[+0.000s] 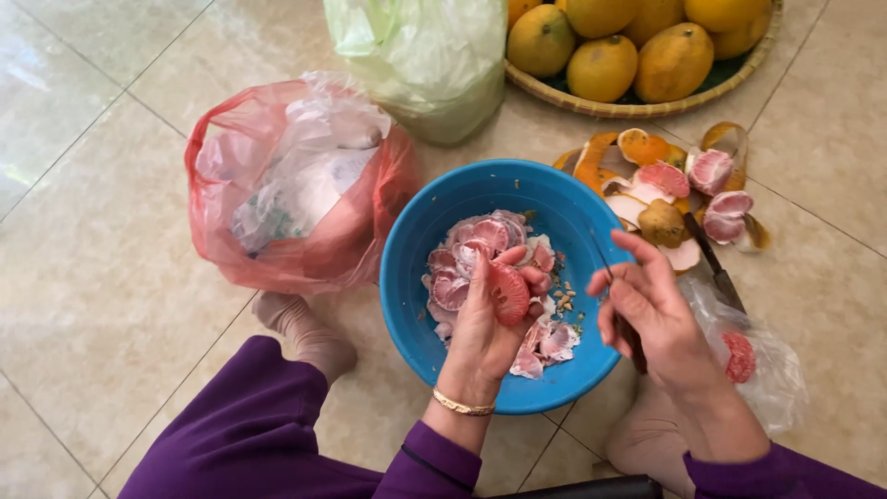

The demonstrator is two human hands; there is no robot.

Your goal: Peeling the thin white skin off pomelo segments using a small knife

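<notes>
So this looks like mid-peel on a pink citrus segment (509, 294): the left hand (485, 328) has its grip closed around it, held over the blue bowl (416, 259) of already cleaned pieces. The right hand (647, 310) pinches a thin dark tool (617, 296) just at 3 o'clock of the segment. I'd guess the next move needs a careful pick at the membrane without squashing the flesh. Peels (637, 171) sit at 1 o'clock.

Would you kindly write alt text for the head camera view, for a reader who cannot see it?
Over a blue bowl of pink citrus pieces, the left hand holds a pink segment while the right hand grips a thin tool. A red bag, peels and a basket of fruit lie beyond.
</notes>
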